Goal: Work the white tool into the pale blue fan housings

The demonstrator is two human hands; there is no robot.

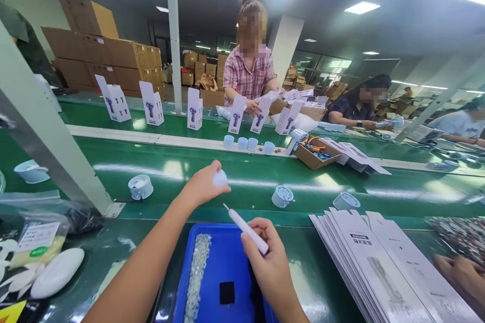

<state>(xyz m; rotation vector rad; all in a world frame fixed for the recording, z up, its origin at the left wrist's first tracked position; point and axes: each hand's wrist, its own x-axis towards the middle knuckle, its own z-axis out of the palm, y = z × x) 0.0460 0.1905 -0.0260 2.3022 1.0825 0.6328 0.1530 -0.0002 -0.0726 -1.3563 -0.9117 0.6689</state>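
Observation:
My left hand [202, 184] is raised over the green conveyor belt [246, 181] and pinches a small pale round part [220, 178] between thumb and fingers. My right hand [267, 257] grips a white pen-shaped tool [246, 229] whose thin tip points up and left toward that part. Both hands hover above a blue tray [227, 267] that holds a strip of small clear pieces [197, 272] and a dark square pad [227, 292].
Round white parts [140, 186] [282, 196] [346, 201] ride the belt. A stack of flat printed cartons [386, 267] lies at right, bags and white oval pieces [56, 272] at left. Across the belt, people work beside upright white boxes [194, 108] and a cardboard box [316, 154]. A slanted metal post [53, 136] stands left.

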